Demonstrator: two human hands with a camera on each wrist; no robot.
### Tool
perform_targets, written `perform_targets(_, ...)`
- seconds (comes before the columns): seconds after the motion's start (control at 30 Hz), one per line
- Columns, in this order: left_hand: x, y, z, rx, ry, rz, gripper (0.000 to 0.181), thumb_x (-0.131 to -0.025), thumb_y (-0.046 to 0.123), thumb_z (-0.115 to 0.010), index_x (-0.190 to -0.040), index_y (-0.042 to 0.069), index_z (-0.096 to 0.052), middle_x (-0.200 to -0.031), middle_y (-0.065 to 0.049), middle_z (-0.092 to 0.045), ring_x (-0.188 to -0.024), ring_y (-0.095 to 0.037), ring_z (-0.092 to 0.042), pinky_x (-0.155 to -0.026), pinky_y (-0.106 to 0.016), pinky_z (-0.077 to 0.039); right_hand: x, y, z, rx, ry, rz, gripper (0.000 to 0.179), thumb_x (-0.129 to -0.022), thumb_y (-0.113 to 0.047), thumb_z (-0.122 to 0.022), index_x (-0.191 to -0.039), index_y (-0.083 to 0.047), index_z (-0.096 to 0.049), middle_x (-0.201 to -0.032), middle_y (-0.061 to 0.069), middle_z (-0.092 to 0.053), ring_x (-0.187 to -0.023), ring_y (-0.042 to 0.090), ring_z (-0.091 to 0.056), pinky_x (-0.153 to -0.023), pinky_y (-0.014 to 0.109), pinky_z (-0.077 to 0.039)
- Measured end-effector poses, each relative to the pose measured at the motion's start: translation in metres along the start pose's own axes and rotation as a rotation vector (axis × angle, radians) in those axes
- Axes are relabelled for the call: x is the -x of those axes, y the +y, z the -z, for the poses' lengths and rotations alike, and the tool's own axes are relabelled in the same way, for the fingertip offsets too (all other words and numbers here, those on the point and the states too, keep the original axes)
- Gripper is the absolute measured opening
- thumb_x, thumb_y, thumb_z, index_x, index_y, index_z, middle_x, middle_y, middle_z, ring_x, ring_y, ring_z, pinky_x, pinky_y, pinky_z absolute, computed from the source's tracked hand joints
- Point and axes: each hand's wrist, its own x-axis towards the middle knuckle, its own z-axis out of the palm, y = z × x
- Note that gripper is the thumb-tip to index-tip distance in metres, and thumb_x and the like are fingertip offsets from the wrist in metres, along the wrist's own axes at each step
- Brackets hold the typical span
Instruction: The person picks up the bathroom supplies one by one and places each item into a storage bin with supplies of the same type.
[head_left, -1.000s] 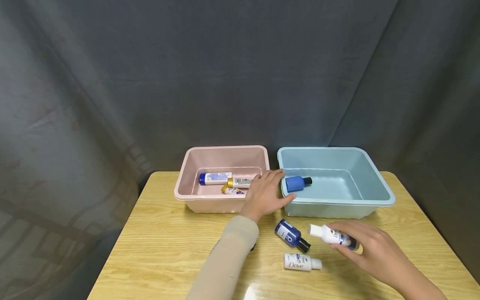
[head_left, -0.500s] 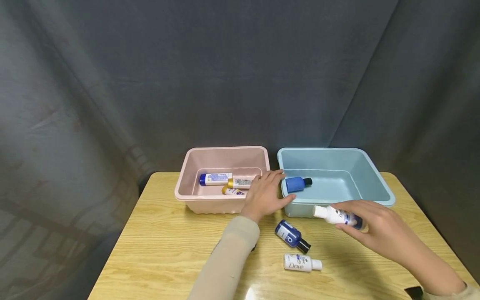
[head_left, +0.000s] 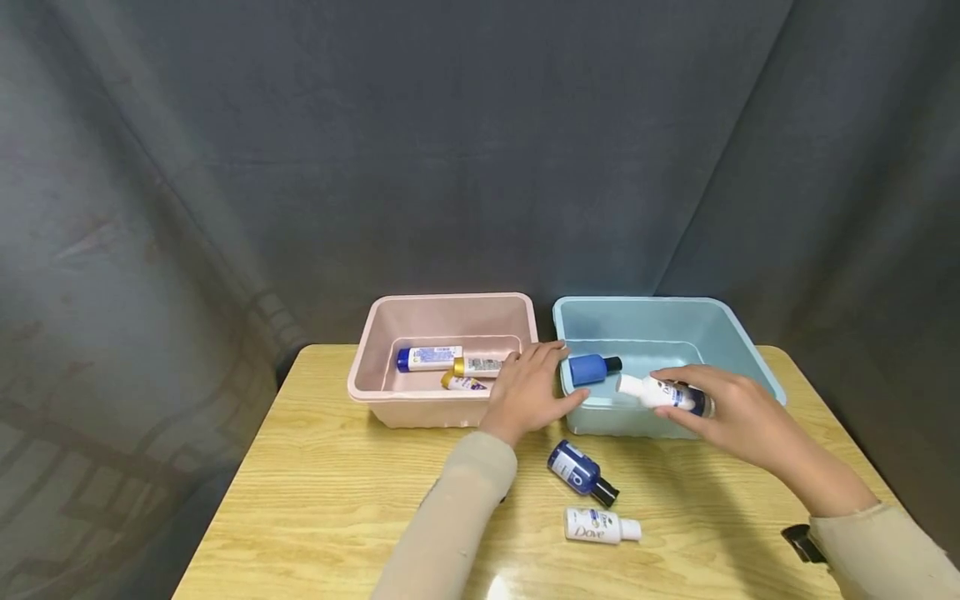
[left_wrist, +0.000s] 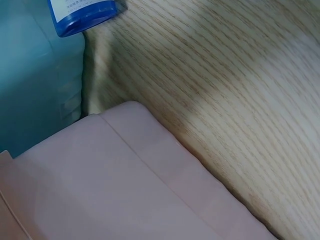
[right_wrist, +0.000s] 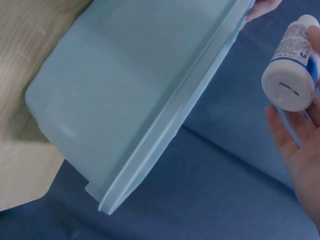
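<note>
In the head view my right hand (head_left: 738,408) grips a white Dove bottle (head_left: 663,393) with a dark blue end, held sideways above the front rim of the blue bin (head_left: 750,392). The right wrist view shows the bottle's round white base (right_wrist: 288,86) between fingers and thumb. My left hand (head_left: 525,387) rests over the neighbouring rims of the pink bin (head_left: 420,404) and the blue bin, fingers spread and holding nothing. A blue bottle with a black cap (head_left: 588,369) lies inside the blue bin, near that hand.
On the wooden table (head_left: 315,500), before the bins, lie a dark blue bottle (head_left: 573,467) and a white Dove bottle (head_left: 592,525). The pink bin holds a blue-capped tube (head_left: 431,358) and two gold-capped ones (head_left: 480,367). A dark curtain (head_left: 480,167) hangs behind.
My right hand has lifted the Dove bottle from low over the table, up and forward to the blue bin's front rim. The left hand has stayed in place.
</note>
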Motion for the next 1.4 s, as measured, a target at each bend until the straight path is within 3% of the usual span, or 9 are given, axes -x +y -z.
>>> perform_targets(0.23,-0.002,-0.001,0.001,0.038,-0.03,0.021,0.077,-0.089,0.074,-0.044,-0.148,0.025,-0.046,-0.154,0.009,-0.039,-0.139,-0.014,-0.036,-0.111,-0.043,-0.035,-0.01,0.014,-0.005,0.018,-0.053,-0.1,0.048,-0.071,-0.016,-0.088,-0.115,-0.009,-0.071,-0.103,0.01,-0.073,-0.073,0.015,-0.061,-0.056,0.031,-0.046)
perform_targets(0.5,-0.004,-0.002,0.005,0.139,-0.061,0.065,0.079,-0.085,0.077,-0.049,-0.148,0.028,-0.047,-0.154,0.013,-0.039,-0.14,-0.012,-0.034,-0.112,-0.046,-0.033,-0.019,0.028,-0.016,0.028,-0.083,-0.237,0.044,-0.079,-0.022,-0.084,-0.118,-0.008,-0.07,-0.088,0.005,-0.068,-0.058,0.011,-0.041,-0.048,0.027,-0.031)
perform_targets(0.7,-0.003,-0.001,0.008,0.136,-0.072,0.069,0.08,-0.086,0.078,-0.046,-0.149,0.03,-0.045,-0.155,0.013,-0.037,-0.141,-0.013,-0.034,-0.113,-0.048,-0.031,-0.02,0.037,-0.026,0.003,-0.096,-0.33,0.045,-0.084,-0.027,-0.08,-0.121,-0.005,-0.068,-0.09,0.011,-0.066,-0.059,0.015,-0.045,-0.047,0.029,-0.032)
perform_targets(0.9,-0.006,0.0,0.008,0.173,-0.085,0.082,0.079,-0.085,0.077,-0.051,-0.149,0.03,-0.045,-0.155,0.013,-0.037,-0.141,-0.014,-0.034,-0.113,-0.047,-0.032,-0.015,0.044,-0.033,0.016,-0.115,-0.412,0.047,-0.087,-0.032,-0.077,-0.124,-0.004,-0.065,-0.092,0.015,-0.066,-0.064,0.02,-0.048,-0.05,0.031,-0.032)
perform_targets(1.23,-0.008,0.003,0.011,0.238,-0.104,0.123,0.078,-0.083,0.072,-0.06,-0.148,0.031,-0.047,-0.155,0.012,-0.038,-0.142,-0.016,-0.033,-0.113,-0.048,-0.032,-0.017,0.053,-0.041,0.002,-0.159,-0.484,0.048,-0.089,-0.035,-0.074,-0.125,-0.003,-0.065,-0.082,0.01,-0.063,-0.06,0.019,-0.045,-0.048,0.031,-0.032)
perform_targets(1.4,-0.006,0.0,0.009,0.234,-0.093,0.113,0.078,-0.083,0.073,-0.059,-0.148,0.032,-0.046,-0.155,0.014,-0.037,-0.141,-0.014,-0.033,-0.113,-0.047,-0.032,-0.02,0.054,-0.045,-0.028,-0.187,-0.513,0.046,-0.089,-0.031,-0.074,-0.124,-0.002,-0.064,-0.082,0.011,-0.064,-0.06,0.019,-0.048,-0.048,0.031,-0.035)
